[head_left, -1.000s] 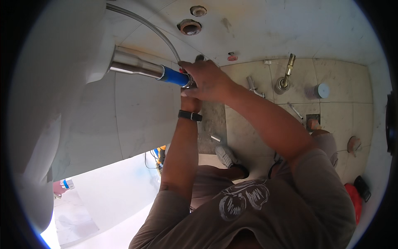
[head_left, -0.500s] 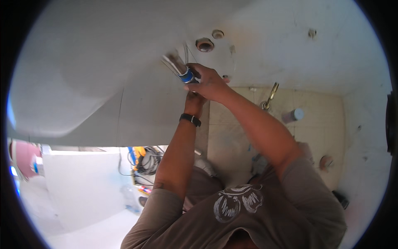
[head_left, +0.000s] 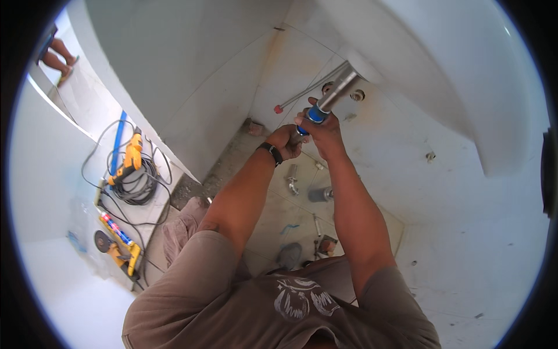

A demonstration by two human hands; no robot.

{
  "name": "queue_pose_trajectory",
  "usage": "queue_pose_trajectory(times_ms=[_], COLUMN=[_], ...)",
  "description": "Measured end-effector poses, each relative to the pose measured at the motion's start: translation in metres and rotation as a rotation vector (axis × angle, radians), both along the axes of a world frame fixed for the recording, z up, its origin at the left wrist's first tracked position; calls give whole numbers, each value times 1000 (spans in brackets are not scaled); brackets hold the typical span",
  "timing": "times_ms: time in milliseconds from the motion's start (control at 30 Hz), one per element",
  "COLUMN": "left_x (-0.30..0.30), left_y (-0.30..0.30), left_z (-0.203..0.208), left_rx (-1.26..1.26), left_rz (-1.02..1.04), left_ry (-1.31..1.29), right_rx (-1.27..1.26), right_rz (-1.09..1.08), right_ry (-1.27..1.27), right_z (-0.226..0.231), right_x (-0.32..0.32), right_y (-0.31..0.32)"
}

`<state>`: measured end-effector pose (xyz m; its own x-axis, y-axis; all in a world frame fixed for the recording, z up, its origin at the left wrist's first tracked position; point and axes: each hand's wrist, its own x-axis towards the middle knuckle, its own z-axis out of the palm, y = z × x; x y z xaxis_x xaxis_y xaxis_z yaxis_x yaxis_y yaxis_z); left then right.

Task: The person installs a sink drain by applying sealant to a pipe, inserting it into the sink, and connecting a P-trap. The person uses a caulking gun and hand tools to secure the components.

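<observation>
A shiny metal drain pipe [head_left: 339, 90] with blue bands slants down from the underside of a white basin [head_left: 418, 64]. My right hand [head_left: 325, 131] is wrapped around the pipe just below the upper blue band. Lower down, my left hand [head_left: 285, 141], with a black strap on its wrist, closes on the pipe's bottom end. The fingers of both hands partly cover that end. Beside the pipe hangs a thin grey hose [head_left: 308, 90] tipped with a red cap [head_left: 278, 109].
Round wall openings [head_left: 357, 95] sit behind the pipe. On the floor are a metal elbow fitting [head_left: 292, 180] and a grey cylinder [head_left: 319, 194]. To the left lie a yellow power drill [head_left: 131, 157], coiled cable [head_left: 136, 189], an angle grinder [head_left: 111, 247] and a caulking gun [head_left: 133, 256]. Another person's legs [head_left: 58, 55] show far left.
My view has swung, bringing the tools on the left and the basin's underside into sight. Both hands are still on the pipe, which looks sharper now.
</observation>
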<state>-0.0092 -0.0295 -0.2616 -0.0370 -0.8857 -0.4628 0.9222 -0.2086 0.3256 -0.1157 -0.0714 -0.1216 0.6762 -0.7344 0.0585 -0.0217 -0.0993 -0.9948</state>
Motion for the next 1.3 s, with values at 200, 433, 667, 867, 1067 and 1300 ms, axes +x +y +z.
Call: queue_pose_trajectory(times_ms=[200, 433, 667, 867, 1067, 1300], left_x=[-4, -24, -9, 4, -4, -25], left_y=[-20, -16, -9, -12, -12, -12], left_z=[-26, -12, 5, 3, 3, 11], left_rx=[2, 27, 64, 46, 63, 57], left_rz=[-42, 248, 80, -135, 25, 354], left_ry=[191, 179, 18, -56, -37, 173], right_rx=[-45, -153, -193, -204, -228, -212], right_rz=[-112, -205, -199, -167, -200, -231], right_ry=[131, 109, 99, 143, 148, 146], right_z=[-3, -13, -9, -7, -15, -19], right_x=[10, 16, 17, 14, 15, 15], right_y=[2, 4, 8, 5, 2, 0])
